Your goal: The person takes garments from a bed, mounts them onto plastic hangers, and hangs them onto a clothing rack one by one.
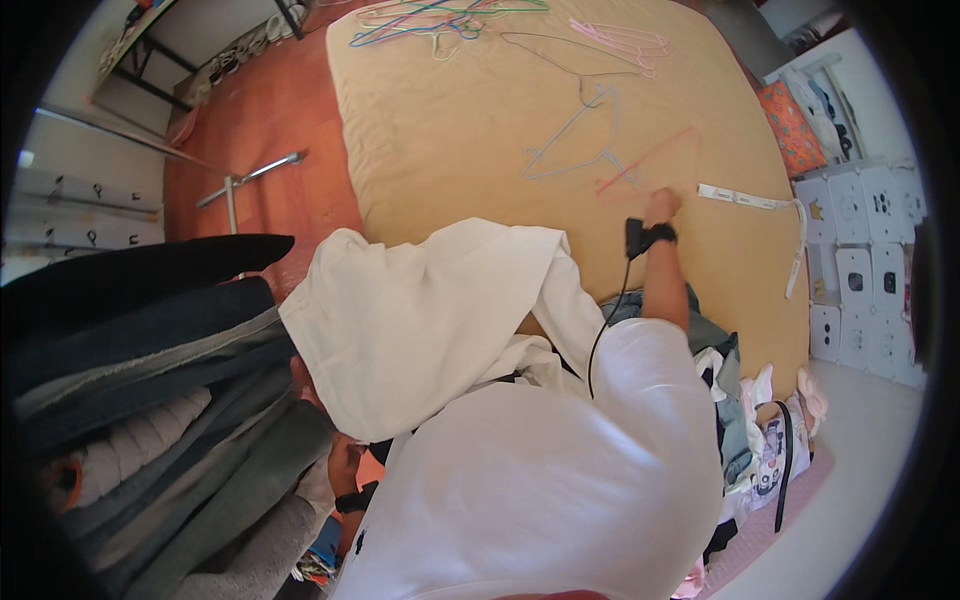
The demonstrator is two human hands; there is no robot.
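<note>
A cream cloth garment (420, 315) is bunched in front of me, partly over the bed's edge. My left hand (346, 456) is at its lower left edge, gripping the cloth, with its fingers partly hidden. My right hand (663, 204) is over the bed, its fingers closed at the lower bar of a thin pink hanger (649, 161). Pale blue hangers (574, 142) lie just beyond, and a dark wire hanger (577, 71) lies farther off. Pink hangers (626, 45) and a pile of mixed coloured hangers (450, 19) are at the far side.
Dark trousers and other clothes (172, 360) hang at the left. A metal rack foot (251, 180) stands on the wooden floor. On the bed (450, 135) lie a white strap (742, 197) and, at my right, a heap of clothes (731, 405). White storage cubes (855, 270) stand beyond.
</note>
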